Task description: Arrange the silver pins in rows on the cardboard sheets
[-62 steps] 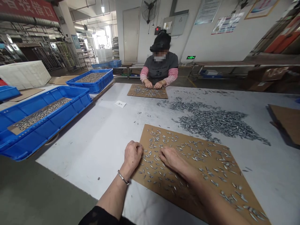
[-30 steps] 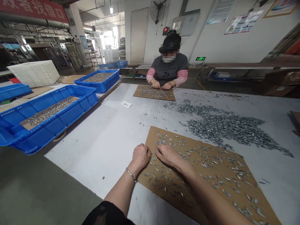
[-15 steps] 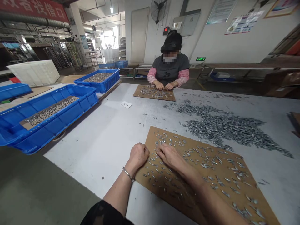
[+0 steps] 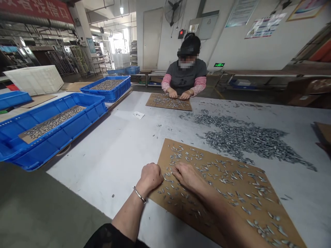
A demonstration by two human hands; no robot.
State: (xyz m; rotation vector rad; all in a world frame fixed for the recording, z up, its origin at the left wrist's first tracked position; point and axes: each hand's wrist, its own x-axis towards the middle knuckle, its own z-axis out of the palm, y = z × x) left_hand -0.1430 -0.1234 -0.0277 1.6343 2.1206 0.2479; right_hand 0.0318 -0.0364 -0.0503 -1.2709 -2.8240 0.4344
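Note:
My left hand is closed and rests at the left edge of a brown cardboard sheet. Small silvery pointed metal pieces lie scattered over that sheet. Just to the right, my right hand is over the sheet among the pieces, its fingers curled and pinched together. Whatever sits in the fingers of either hand is hidden or too small to make out. The right forearm covers part of the sheet.
A large heap of the same pieces lies on the white table. Across it, a co-worker handles pieces on another cardboard sheet. Blue trays stand at left; a small white paper lies mid-table.
Both my hands have shifted slightly toward me along the sheet's left edge, staying closed. The co-worker's hands are a little farther apart. The view has moved slightly.

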